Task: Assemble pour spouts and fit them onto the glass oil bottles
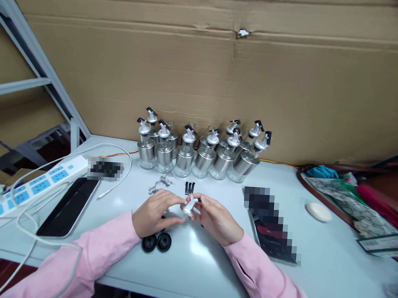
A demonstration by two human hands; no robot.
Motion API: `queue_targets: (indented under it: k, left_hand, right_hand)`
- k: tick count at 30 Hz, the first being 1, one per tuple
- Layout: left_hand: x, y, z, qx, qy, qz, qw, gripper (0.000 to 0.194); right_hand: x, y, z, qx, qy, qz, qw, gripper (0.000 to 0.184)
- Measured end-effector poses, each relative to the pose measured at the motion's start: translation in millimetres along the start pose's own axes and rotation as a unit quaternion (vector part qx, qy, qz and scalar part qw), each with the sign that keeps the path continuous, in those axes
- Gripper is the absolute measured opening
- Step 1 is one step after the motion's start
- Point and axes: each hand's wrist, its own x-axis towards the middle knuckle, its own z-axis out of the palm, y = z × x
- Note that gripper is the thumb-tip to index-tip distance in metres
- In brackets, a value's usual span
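A silver bottle pourer [189,207] with a black flap is between my two hands above the tabletop. My right hand [219,218] is closed on its flap side, fingers and thumb pinching it. My left hand [155,212] has its index finger and thumb at the pourer's left edge and rim, loosely gripping it. Just beyond my fingers lie several small black flaps [189,188] in a row. More silver pourer tops [160,184] rest to their left. Round black stoppers [164,241] sit by my left wrist; others are partly hidden under that hand.
Several glass-and-steel bottles [185,159], most topped with pourers, line the back by a cardboard wall [203,77]. A power strip [31,190], phone [69,207] and white cable [114,188] are left. A dark flat item [271,234] and white oval dish [319,212] are right.
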Motion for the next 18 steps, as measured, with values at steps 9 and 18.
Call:
queue_targets:
  k: [9,18]
  left_hand:
    - [5,-4,-19.9,0.041,-0.073,-0.038,0.996,0.017]
    - [-3,-14,-7.1,0.091,-0.185,-0.072,0.976,0.027]
  right_hand:
    - [1,-4,1,0.089,0.056,0.003,0.994,0.029]
    - [2,-6,3,0.1,0.103,0.012,0.99,0.03]
